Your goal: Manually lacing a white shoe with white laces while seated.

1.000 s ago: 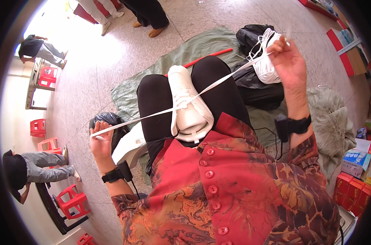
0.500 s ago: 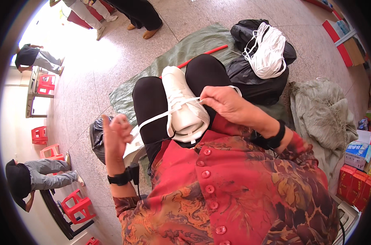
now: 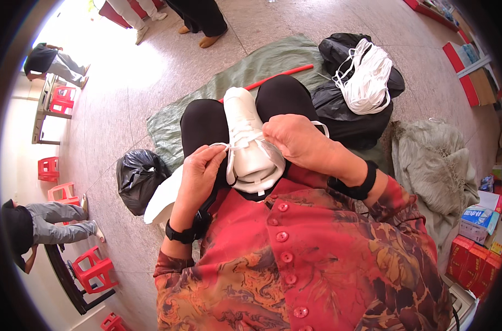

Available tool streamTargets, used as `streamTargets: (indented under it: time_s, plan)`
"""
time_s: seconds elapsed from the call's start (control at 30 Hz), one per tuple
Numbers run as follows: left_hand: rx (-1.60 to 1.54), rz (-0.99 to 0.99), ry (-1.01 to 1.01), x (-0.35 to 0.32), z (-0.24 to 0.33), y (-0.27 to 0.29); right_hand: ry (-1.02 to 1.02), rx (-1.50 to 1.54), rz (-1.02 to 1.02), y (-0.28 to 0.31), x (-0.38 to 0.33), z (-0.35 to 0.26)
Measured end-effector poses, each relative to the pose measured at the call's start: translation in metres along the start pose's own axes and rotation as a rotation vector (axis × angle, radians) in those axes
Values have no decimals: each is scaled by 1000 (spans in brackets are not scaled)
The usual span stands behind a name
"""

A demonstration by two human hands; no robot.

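Between my knees rests a white shoe (image 3: pixel 243 118), its toe pointing away from me and its opening toward my body. My left hand (image 3: pixel 202 168) is beside the shoe's left side, finger and thumb pinching a white shoelace (image 3: pixel 220 145). On the other side my right hand (image 3: pixel 295 138) is closed over the lace near the eyelets, and a loop of lace shows past its knuckles. The lace crosses the shoe's tongue between both hands. What exactly lies inside my right fingers is hidden.
A bundle of white laces (image 3: pixel 367 80) lies on black bags (image 3: pixel 353 118) at the right. A green sheet (image 3: pixel 173 129) with a red rod (image 3: pixel 295 70) spreads beyond my knees. Nearby are a black bag (image 3: pixel 137 179), a woven sack (image 3: pixel 433 160), red stools (image 3: pixel 93 270) and several people standing.
My left hand, raised and away from the shoe before, has come in and pinched the lace at its left side. My right hand still grips its lace, slightly closer to the shoe.
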State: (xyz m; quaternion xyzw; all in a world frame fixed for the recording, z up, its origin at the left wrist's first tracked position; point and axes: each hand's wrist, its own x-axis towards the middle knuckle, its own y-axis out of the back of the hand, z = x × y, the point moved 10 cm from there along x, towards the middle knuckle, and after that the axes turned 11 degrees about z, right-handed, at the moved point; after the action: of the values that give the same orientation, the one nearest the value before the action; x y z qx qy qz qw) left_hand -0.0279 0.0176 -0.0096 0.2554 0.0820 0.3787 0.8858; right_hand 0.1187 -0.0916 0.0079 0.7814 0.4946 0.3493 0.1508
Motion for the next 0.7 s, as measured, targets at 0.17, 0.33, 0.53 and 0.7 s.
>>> streamTargets:
  time_s: [0.17, 0.33, 0.53, 0.7]
  plan:
    - [-34, 74, -13, 1, -2, 3, 194, -204, -68, -8, 7, -21]
    - [91, 100, -105, 1, 15, 5, 284, -152, -107, -17, 8, -24]
    - [234, 93, -266, -10, 27, 8, 216, -204, -165, -16, 6, -36]
    - [338, 33, -384, -7, 40, 4, 218, -153, -226, -30, 9, -28]
